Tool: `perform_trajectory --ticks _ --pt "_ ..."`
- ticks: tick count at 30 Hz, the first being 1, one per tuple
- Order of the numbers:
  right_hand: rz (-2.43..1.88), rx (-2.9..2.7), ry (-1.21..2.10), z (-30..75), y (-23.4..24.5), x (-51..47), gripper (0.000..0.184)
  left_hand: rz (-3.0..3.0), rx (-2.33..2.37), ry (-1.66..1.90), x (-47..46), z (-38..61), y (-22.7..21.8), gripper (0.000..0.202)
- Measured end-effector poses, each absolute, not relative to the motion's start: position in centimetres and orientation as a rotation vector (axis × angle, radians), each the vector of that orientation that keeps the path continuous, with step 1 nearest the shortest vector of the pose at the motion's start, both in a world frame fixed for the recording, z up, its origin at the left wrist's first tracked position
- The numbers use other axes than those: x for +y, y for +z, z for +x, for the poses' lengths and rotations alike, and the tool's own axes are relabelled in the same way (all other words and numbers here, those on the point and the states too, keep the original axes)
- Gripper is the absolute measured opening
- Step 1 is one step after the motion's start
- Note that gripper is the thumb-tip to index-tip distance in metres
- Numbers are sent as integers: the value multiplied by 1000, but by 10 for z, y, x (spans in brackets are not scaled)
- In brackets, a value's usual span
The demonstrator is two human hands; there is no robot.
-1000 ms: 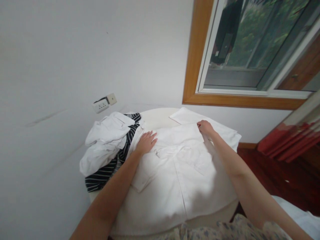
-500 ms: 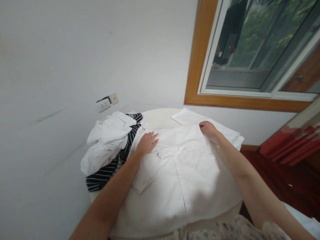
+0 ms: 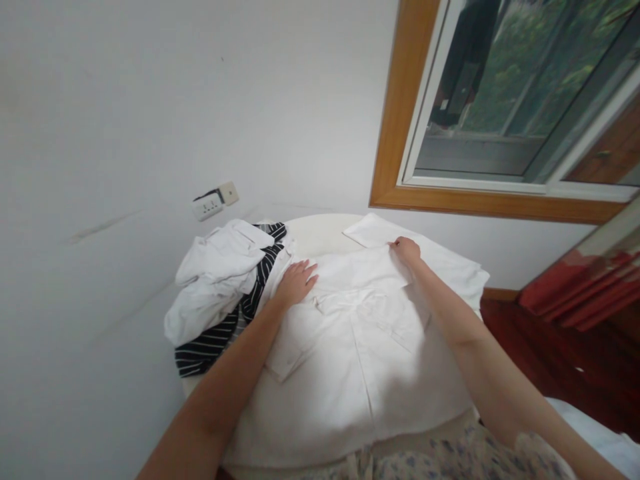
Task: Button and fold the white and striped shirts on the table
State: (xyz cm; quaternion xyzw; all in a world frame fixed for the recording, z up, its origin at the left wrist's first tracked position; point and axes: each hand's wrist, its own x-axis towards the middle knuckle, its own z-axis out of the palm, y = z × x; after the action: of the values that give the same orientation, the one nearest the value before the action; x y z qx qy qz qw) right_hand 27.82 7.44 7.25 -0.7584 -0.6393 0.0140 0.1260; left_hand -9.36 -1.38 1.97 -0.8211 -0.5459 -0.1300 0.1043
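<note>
The one camera is riding on the person's head, looking forward and down from close above the round table [image 3: 320, 232]. It is facing the white wall [image 3: 150, 100], catching the window [image 3: 500, 100] at upper right, with both forearms reaching in from the bottom edge over the white shirt [image 3: 360, 347].

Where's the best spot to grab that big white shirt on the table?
Probably its far corners, reaching over from the near side. The shirt lies flat on the table, so only edges give cloth to pinch. The right hand pinches the far right corner; the left hand lies flat near the far left one.
</note>
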Motion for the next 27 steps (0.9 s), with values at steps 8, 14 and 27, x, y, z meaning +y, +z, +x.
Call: perform_trajectory --ticks 8,14,27 --pt "-1951 -1978 -422 247 84 38 38 -2440 -1603 -496 -14 -95 22 48" --pt "-1547 -2447 -176 206 71 -12 46 -2477 -1509 -614 -17 -87 33 45" --pt "-1741 -2527 253 199 49 -38 65 -2656 -1584 -401 -32 -84 23 58"
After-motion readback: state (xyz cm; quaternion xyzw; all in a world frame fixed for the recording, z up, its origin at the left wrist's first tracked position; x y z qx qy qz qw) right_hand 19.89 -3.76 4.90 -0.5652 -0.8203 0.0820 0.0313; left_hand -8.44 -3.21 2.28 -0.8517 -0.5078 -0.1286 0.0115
